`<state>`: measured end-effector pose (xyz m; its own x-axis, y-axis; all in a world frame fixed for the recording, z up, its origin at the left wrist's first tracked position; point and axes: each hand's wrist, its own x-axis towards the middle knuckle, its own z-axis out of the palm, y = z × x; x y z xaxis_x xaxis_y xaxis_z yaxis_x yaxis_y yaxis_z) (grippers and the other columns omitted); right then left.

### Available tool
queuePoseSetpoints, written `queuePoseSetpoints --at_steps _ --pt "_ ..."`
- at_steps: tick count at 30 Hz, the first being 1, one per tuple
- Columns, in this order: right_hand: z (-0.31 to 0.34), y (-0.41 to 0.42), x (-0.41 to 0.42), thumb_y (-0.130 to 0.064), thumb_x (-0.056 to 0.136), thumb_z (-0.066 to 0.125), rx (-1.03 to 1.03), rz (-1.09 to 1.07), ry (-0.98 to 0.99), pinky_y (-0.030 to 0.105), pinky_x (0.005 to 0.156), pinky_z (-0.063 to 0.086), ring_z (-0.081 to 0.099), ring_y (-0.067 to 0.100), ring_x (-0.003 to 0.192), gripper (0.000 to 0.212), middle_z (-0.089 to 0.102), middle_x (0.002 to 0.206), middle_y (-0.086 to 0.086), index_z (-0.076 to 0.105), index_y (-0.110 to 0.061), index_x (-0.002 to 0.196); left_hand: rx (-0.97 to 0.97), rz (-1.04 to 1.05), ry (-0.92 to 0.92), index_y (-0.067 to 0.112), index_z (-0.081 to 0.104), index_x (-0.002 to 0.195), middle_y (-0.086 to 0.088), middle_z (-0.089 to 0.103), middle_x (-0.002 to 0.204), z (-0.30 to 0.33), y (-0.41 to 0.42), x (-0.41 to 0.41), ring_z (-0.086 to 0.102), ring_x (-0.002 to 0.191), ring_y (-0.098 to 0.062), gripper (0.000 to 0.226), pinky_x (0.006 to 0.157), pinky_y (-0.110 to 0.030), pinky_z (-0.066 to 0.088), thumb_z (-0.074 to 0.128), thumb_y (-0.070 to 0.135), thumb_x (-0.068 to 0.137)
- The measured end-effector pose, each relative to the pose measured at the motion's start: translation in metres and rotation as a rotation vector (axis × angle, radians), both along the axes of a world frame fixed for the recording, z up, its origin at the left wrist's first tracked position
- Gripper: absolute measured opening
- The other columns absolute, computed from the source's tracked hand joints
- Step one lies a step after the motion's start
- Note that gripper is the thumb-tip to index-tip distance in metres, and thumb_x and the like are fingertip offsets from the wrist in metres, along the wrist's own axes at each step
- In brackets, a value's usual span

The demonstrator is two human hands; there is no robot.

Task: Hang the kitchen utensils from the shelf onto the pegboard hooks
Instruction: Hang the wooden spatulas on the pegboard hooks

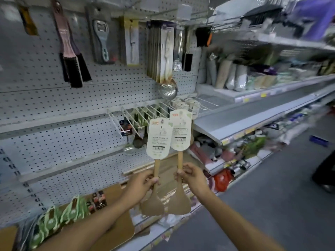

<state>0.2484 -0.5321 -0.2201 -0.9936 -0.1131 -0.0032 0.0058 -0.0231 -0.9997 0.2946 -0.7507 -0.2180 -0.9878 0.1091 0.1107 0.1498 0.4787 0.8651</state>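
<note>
Left hand (143, 180): fingers curled round the wooden handle of the left spatula (155, 178) — held upright, broad blade down, card label on top.
Right hand (190, 173): grasps the handle of the right spatula (179, 178) the same way, its label a little higher.
Spatulas: side by side, close together, raised in front of the pegboard (54, 105), just below a row of white wire hooks (145, 113).
Pegboard: brushes (72, 51) and a perforated skimmer (167, 89) hang higher up.
Bottom shelf (145, 230): green-packaged goods (54, 220) — left of the forearms.
</note>
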Motion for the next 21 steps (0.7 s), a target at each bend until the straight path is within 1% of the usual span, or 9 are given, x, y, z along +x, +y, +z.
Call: queuePoseSetpoints --at_steps 3,6,8,10,12,14,16,19,21 --pt "0.003 0.042 -0.027 0.011 0.088 0.060 -0.019 -0.006 0.007 0.034 0.067 0.060 0.069 0.022 0.065 0.023 0.065 0.085 0.026 0.053 0.011 0.110 0.005 -0.028 -0.017 0.030 0.070 0.098 0.012 0.077 0.088 -0.002 0.044 -0.031 0.071 0.079 0.001 0.012 0.068 -0.014 0.054 0.062 0.021 0.098" --pt "0.004 0.077 -0.049 0.013 0.089 0.058 -0.034 -0.004 -0.002 0.034 0.068 0.061 0.068 0.023 0.065 0.023 0.064 0.087 0.027 0.052 0.011 0.112 0.035 -0.048 -0.036 0.027 0.070 0.105 0.013 0.077 0.089 -0.008 0.081 -0.061 0.071 0.080 0.001 0.011 0.067 -0.016 0.055 0.062 0.024 0.097" --pt "0.003 0.096 -0.063 0.011 0.090 0.058 -0.007 -0.004 -0.001 0.041 0.074 0.060 0.067 0.029 0.070 0.016 0.066 0.083 0.024 0.055 0.008 0.106 0.067 -0.050 -0.040 0.023 0.068 0.111 0.009 0.077 0.091 -0.011 0.103 -0.080 0.072 0.083 -0.001 0.015 0.069 -0.020 0.058 0.063 0.023 0.097" --pt "-0.001 0.113 -0.076 0.008 0.091 0.059 -0.005 -0.020 -0.014 0.048 0.080 0.057 0.066 0.031 0.074 0.013 0.066 0.082 0.023 0.056 0.008 0.104 0.099 -0.055 -0.042 0.017 0.068 0.112 0.004 0.077 0.092 -0.016 0.122 -0.097 0.073 0.086 -0.004 0.016 0.070 -0.024 0.059 0.063 0.021 0.097" --pt "-0.005 0.128 -0.090 0.006 0.090 0.061 -0.003 -0.050 -0.029 0.045 0.078 0.059 0.067 0.032 0.075 0.017 0.065 0.085 0.023 0.056 0.010 0.105 0.110 -0.064 -0.065 0.015 0.068 0.108 0.002 0.078 0.092 -0.021 0.138 -0.113 0.074 0.086 -0.006 0.013 0.069 -0.024 0.058 0.063 0.019 0.097" --pt "-0.010 0.139 -0.104 0.004 0.089 0.063 0.017 -0.069 -0.030 0.037 0.070 0.061 0.069 0.032 0.074 0.013 0.063 0.085 0.020 0.058 0.007 0.100 0.094 -0.079 -0.093 0.016 0.069 0.102 0.003 0.078 0.089 -0.025 0.151 -0.130 0.074 0.083 -0.007 0.008 0.067 -0.021 0.056 0.063 0.019 0.097" --pt "-0.016 0.149 -0.119 0.005 0.088 0.064 0.019 -0.091 -0.043 0.032 0.065 0.060 0.071 0.028 0.070 0.010 0.061 0.083 0.016 0.059 0.004 0.097 0.075 -0.093 -0.103 0.017 0.071 0.098 0.005 0.077 0.086 -0.028 0.162 -0.148 0.072 0.077 -0.004 0.008 0.065 -0.019 0.053 0.063 0.019 0.097" --pt "-0.027 0.163 -0.143 0.013 0.088 0.059 0.056 -0.111 -0.065 0.028 0.059 0.058 0.070 0.027 0.072 0.017 0.064 0.082 0.016 0.057 0.003 0.102 0.055 -0.115 -0.111 0.015 0.073 0.099 0.005 0.077 0.087 -0.034 0.173 -0.176 0.071 0.076 -0.002 0.011 0.065 -0.015 0.052 0.064 0.019 0.097" --pt "-0.036 0.171 -0.159 0.015 0.089 0.057 0.086 -0.118 -0.073 0.029 0.059 0.058 0.069 0.029 0.075 0.018 0.066 0.082 0.019 0.056 0.005 0.104 0.064 -0.133 -0.129 0.014 0.073 0.102 0.003 0.078 0.089 -0.039 0.176 -0.194 0.073 0.080 -0.006 0.011 0.067 -0.019 0.055 0.064 0.018 0.097"
